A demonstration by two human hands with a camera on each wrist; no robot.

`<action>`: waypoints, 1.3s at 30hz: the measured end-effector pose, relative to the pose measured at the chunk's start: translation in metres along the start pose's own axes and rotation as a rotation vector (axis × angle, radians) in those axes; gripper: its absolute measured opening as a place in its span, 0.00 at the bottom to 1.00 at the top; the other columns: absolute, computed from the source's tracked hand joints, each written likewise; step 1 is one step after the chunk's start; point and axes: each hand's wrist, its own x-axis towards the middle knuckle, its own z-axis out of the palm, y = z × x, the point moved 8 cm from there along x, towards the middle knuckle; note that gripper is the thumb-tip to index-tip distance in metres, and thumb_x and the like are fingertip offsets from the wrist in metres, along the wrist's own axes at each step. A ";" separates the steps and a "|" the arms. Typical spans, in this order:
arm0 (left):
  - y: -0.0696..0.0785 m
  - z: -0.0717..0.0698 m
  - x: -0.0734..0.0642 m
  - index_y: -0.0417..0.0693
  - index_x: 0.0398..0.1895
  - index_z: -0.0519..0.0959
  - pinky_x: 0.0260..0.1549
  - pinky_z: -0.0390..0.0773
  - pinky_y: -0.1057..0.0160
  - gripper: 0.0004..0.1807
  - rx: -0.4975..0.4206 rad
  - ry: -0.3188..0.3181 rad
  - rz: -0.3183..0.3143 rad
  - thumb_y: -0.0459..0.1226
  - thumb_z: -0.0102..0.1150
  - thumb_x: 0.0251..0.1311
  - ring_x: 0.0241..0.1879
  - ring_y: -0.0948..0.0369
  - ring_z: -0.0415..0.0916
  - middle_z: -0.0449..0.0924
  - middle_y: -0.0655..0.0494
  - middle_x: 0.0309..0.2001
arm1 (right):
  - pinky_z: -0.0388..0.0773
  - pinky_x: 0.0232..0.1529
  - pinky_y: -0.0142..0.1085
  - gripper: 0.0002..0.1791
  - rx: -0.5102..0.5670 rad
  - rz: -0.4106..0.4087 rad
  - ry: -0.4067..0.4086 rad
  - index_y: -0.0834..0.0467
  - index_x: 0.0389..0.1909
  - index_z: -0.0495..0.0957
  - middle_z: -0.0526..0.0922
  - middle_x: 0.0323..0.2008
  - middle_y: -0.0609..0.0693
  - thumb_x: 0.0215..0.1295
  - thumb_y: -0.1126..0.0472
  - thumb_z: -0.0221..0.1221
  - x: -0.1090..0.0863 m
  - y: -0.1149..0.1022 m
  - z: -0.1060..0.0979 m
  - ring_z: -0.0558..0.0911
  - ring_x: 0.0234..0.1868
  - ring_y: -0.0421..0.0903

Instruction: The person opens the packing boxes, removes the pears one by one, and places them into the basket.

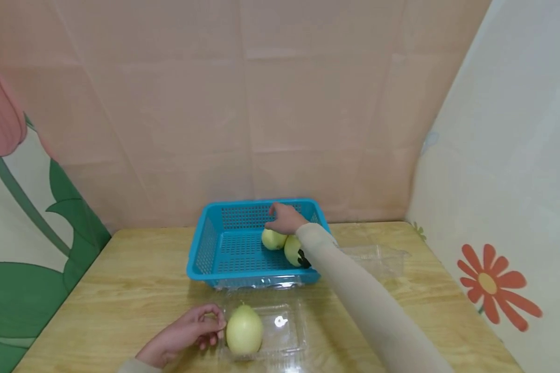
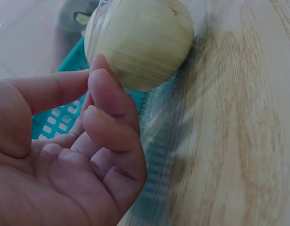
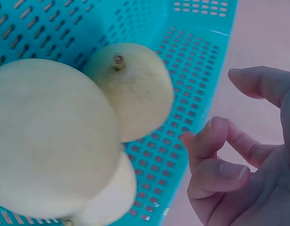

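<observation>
A pale yellow-green pear [image 1: 245, 330] sits upright in the left part of a clear plastic box [image 1: 287, 336]. My left hand [image 1: 186, 334] pinches the box's near-left wall between thumb and index finger, right beside the pear; the left wrist view shows the fingertips [image 2: 100, 77] at the thin plastic edge. Over the blue basket [image 1: 197, 254] hovers my right hand [image 1: 287, 220], its fingers loosely bent and holding nothing. Below it are pears [image 1: 273, 240]; the right wrist view shows three, a large near pear [image 3: 50, 136] partly covering the others.
Another clear plastic container [image 1: 378, 259] lies on the wooden table [image 1: 144, 274], right of the basket and partly behind my right sleeve [image 1: 359, 290]. A pinkish cloth [image 1: 252, 103] hangs behind the table, with flower-printed cloth [image 1: 494, 181] at the right.
</observation>
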 end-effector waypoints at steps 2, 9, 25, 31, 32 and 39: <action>-0.001 0.000 0.001 0.37 0.44 0.72 0.23 0.73 0.71 0.08 -0.003 0.006 0.001 0.34 0.54 0.69 0.28 0.64 0.74 0.80 0.54 0.32 | 0.78 0.50 0.46 0.25 0.024 -0.025 0.005 0.60 0.61 0.71 0.79 0.55 0.56 0.69 0.51 0.61 -0.002 0.000 -0.005 0.79 0.50 0.50; -0.006 0.000 0.003 0.39 0.44 0.72 0.23 0.72 0.70 0.08 -0.009 0.022 -0.014 0.35 0.54 0.70 0.27 0.64 0.74 0.80 0.55 0.32 | 0.78 0.52 0.47 0.26 0.071 -0.065 0.012 0.60 0.61 0.72 0.79 0.54 0.57 0.68 0.50 0.61 -0.015 0.001 -0.023 0.79 0.53 0.52; -0.003 -0.001 0.001 0.39 0.44 0.73 0.23 0.73 0.71 0.09 -0.013 0.012 -0.023 0.37 0.55 0.70 0.28 0.64 0.74 0.80 0.55 0.32 | 0.77 0.55 0.50 0.18 0.106 -0.213 0.087 0.54 0.56 0.75 0.81 0.52 0.55 0.68 0.53 0.62 -0.073 -0.016 -0.045 0.81 0.51 0.50; -0.003 -0.002 0.000 0.40 0.44 0.73 0.23 0.73 0.71 0.09 -0.014 0.020 -0.029 0.37 0.55 0.70 0.28 0.64 0.74 0.80 0.55 0.32 | 0.79 0.41 0.41 0.17 0.121 -0.256 0.068 0.56 0.55 0.75 0.81 0.53 0.57 0.69 0.55 0.61 -0.092 -0.017 -0.034 0.80 0.35 0.45; -0.003 -0.002 0.000 0.40 0.44 0.73 0.23 0.73 0.71 0.08 -0.014 0.019 -0.028 0.37 0.55 0.70 0.28 0.64 0.74 0.80 0.55 0.32 | 0.78 0.38 0.40 0.17 0.122 -0.264 0.068 0.56 0.55 0.75 0.81 0.52 0.57 0.69 0.56 0.61 -0.095 -0.016 -0.033 0.79 0.31 0.44; -0.004 -0.003 0.002 0.39 0.44 0.73 0.23 0.73 0.70 0.09 -0.012 0.015 -0.026 0.37 0.54 0.71 0.28 0.63 0.74 0.81 0.54 0.33 | 0.75 0.31 0.35 0.13 0.120 -0.348 0.098 0.59 0.50 0.77 0.82 0.49 0.57 0.68 0.62 0.61 -0.120 -0.008 -0.024 0.73 0.24 0.42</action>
